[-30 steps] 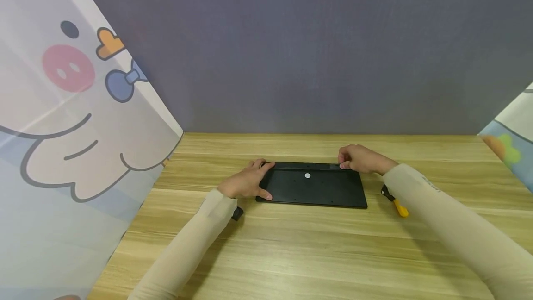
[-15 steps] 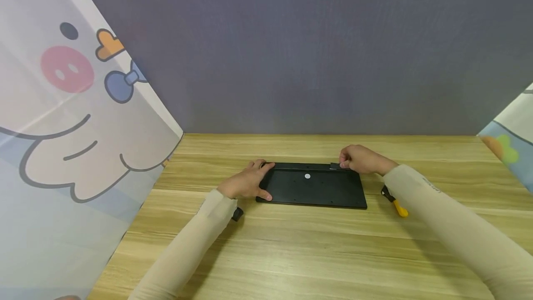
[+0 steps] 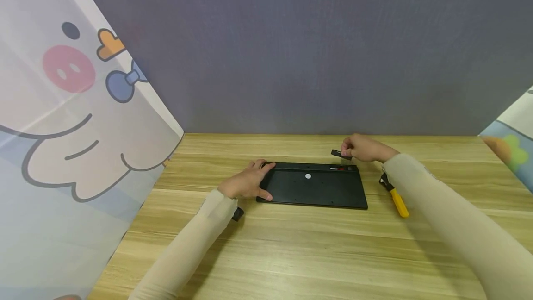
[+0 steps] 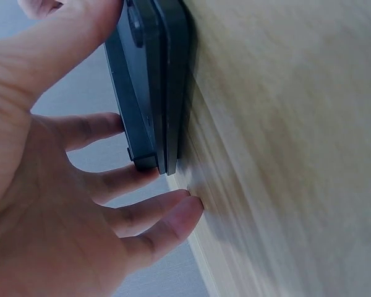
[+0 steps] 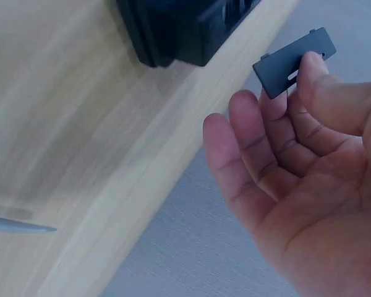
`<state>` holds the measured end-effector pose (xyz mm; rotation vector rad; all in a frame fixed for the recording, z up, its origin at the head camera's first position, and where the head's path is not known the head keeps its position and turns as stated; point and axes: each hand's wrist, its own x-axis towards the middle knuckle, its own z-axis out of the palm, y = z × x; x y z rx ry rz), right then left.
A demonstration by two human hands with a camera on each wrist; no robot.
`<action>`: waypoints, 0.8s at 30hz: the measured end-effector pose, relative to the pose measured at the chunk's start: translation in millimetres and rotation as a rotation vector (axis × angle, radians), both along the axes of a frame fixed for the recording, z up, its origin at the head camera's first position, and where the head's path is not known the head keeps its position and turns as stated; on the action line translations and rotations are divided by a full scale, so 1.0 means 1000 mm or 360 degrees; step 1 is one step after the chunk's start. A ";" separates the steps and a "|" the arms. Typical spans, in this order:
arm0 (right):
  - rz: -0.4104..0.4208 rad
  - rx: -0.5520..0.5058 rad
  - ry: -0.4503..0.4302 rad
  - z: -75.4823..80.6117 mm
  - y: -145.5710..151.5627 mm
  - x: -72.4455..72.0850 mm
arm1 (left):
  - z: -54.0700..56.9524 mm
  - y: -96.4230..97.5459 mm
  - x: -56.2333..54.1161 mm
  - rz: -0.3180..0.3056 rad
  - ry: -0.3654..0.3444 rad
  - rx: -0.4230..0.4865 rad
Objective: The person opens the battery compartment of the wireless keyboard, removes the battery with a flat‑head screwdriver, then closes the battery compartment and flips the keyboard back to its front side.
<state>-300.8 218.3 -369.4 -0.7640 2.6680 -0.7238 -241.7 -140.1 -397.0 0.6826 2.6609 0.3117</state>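
A black keyboard (image 3: 314, 191) lies face down on the wooden table, its underside with a round white sticker showing. Near its far right corner the battery compartment (image 3: 341, 168) is uncovered, with a small red-and-white battery visible in it. My left hand (image 3: 245, 182) rests on the keyboard's left end, thumb at the near edge and fingers spread along the far side. Just beyond the compartment, my right hand (image 3: 360, 148) pinches the small black battery cover (image 5: 284, 65) between thumb and fingertips. In the right wrist view the cover's tabs and a slot show, clear of the keyboard.
A tool with a yellow handle (image 3: 399, 203) and a black end lies right of the keyboard, beside my right sleeve. Partly behind my left sleeve is a small black object (image 3: 238, 214). A grey partition (image 3: 316, 59) rises at the table's far edge.
The battery cover has come up off the keyboard, and my right hand has carried it a little away, exposing the compartment. My left hand stays in place.
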 end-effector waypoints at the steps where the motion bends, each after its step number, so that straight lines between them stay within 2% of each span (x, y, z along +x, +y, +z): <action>1: -0.0014 0.0011 -0.0013 0.001 -0.001 -0.002 | 0.000 0.000 0.000 -0.0002 0.0002 -0.0003; 9: -0.0088 0.0119 -0.0154 -0.002 -0.007 -0.015 | 0.000 0.000 0.002 -0.0018 -0.0001 -0.0023; 16: -0.0083 0.0223 -0.0155 -0.012 -0.008 -0.030 | 0.001 0.001 0.001 -0.0019 -0.0005 -0.0025; 24: -0.0110 0.0319 -0.0272 -0.014 -0.009 -0.037 | 0.001 0.001 0.001 -0.0039 0.0017 -0.0017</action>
